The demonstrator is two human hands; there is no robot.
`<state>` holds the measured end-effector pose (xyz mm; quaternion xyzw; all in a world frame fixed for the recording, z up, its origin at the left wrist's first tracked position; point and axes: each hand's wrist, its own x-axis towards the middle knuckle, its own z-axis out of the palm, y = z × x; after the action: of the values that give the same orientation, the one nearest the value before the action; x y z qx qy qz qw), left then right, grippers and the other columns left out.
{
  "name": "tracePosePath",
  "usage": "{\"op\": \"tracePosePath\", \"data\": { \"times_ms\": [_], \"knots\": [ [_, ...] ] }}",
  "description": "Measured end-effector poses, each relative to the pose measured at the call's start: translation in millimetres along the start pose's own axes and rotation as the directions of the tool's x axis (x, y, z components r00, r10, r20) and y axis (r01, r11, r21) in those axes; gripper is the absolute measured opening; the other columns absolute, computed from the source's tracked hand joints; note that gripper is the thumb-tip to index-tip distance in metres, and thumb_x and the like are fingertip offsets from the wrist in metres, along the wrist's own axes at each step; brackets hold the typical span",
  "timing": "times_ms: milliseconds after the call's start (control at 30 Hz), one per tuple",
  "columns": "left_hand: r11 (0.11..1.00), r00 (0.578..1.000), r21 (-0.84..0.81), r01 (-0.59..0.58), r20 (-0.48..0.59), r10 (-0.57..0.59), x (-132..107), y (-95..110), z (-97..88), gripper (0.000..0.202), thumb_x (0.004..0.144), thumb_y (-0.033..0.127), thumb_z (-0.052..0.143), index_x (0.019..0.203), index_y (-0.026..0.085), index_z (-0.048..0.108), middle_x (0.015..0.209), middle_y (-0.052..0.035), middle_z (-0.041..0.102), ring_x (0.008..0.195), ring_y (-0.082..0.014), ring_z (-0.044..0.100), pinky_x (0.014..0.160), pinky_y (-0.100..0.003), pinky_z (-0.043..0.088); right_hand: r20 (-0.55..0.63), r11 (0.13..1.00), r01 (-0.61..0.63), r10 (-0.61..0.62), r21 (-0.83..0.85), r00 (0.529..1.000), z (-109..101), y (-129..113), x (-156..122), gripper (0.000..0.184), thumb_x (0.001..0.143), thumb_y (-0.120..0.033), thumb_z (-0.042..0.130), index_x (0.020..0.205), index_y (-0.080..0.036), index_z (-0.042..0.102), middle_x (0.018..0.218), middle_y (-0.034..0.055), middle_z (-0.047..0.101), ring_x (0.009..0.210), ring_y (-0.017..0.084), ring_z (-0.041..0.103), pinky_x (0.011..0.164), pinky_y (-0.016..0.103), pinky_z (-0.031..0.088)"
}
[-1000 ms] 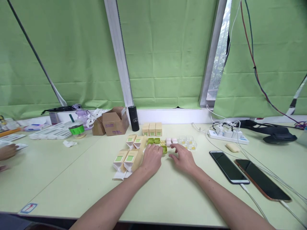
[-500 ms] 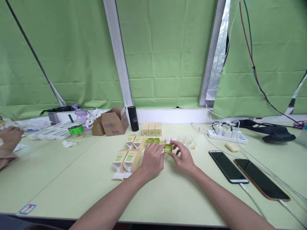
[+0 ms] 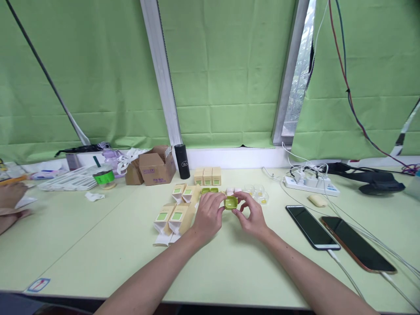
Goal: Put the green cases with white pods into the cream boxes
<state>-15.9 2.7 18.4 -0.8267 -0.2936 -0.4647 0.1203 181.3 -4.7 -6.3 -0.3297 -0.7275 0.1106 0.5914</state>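
Observation:
Between my two hands is a small green square tray (image 3: 231, 202), its hollow side facing me. My left hand (image 3: 209, 215) pinches its left edge, and my right hand (image 3: 251, 214) grips the right edge with thumb and fingers. Just behind lie more green trays (image 3: 210, 190), partly hidden by my left hand. Clear round plastic cups (image 3: 259, 192) with yellow spots sit beyond my right hand, beside small whitish pieces (image 3: 230, 191). Left of my hands stand several open beige boxes (image 3: 179, 216) with green labels and white flaps. Three closed beige boxes (image 3: 208, 176) form a row behind.
A black bottle (image 3: 182, 162) and a cardboard carton (image 3: 157, 166) stand at the back. Two phones (image 3: 313, 227) on cables and a white power strip (image 3: 311, 186) lie on the right. A lidded cup (image 3: 105, 177) and another person's hand (image 3: 13, 194) are at left.
The green tray has tipped slightly toward me, held in both hands. At the far left, the other person's hand has lowered and now shows an orange item.

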Motion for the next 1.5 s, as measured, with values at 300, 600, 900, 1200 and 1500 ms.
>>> {"op": "tracePosePath", "data": {
  "times_ms": [300,600,900,1200,1500],
  "knots": [
    [1.0,1.0,0.02,0.008,-0.012,-0.008,2.2,-0.7,-0.8,0.03,0.099,0.013,0.056,0.127,0.021,0.062,0.116,-0.0101,0.075,0.106,-0.027,0.066,0.094,-0.045,0.049,0.007,1.0,-0.018,0.017,0.021,1.0,-1.6,1.0,0.4,0.046,0.093,-0.024,0.062,0.138,-0.027,0.051,0.126,0.0119,0.068,0.099,0.024,0.069,0.068,0.035,0.06],
    [0.996,0.997,0.037,0.078,-0.007,-0.077,0.5,-2.0,0.5,0.027,0.1,0.024,0.059,0.127,0.021,0.064,0.113,-0.0111,0.076,0.106,-0.0287,0.066,0.092,-0.046,0.049,-0.053,1.0,0.017,-0.018,-0.026,0.998,-5.4,-1.2,2.3,0.048,0.091,-0.025,0.063,0.138,-0.026,0.052,0.131,0.0124,0.064,0.104,0.026,0.064,0.071,0.039,0.06],
    [0.988,0.988,0.011,0.157,0.015,-0.157,-1.3,-4.9,3.8,0.025,0.1,0.031,0.061,0.123,0.021,0.066,0.111,-0.0092,0.076,0.102,-0.0271,0.067,0.089,-0.044,0.048,-0.058,0.996,0.064,-0.068,-0.069,0.996,-3.7,-0.6,2.1,0.053,0.088,-0.019,0.065,0.139,-0.028,0.052,0.133,0.0121,0.061,0.108,0.028,0.062,0.073,0.04,0.061],
    [0.978,0.976,0.016,0.207,0.07,-0.207,-1.1,-3.2,5.2,0.023,0.102,0.033,0.056,0.118,0.021,0.067,0.107,-0.0088,0.076,0.1,-0.0268,0.067,0.087,-0.044,0.048,-0.006,0.989,0.103,-0.105,-0.11,0.994,0.6,7.1,1.2,0.056,0.088,-0.013,0.063,0.141,-0.03,0.051,0.135,0.0112,0.061,0.119,0.029,0.059,0.075,0.04,0.063],
    [0.972,0.966,-0.016,0.235,0.114,-0.231,1.4,0.5,0.8,0.026,0.105,0.035,0.049,0.115,0.02,0.068,0.105,-0.009,0.076,0.099,-0.0261,0.065,0.09,-0.045,0.046,-0.009,0.995,0.075,-0.076,-0.072,0.997,-0.2,7.5,3.1,0.046,0.09,-0.014,0.063,0.133,-0.029,0.057,0.126,0.0107,0.065,0.115,0.028,0.059,0.077,0.041,0.062]
  ]
}}
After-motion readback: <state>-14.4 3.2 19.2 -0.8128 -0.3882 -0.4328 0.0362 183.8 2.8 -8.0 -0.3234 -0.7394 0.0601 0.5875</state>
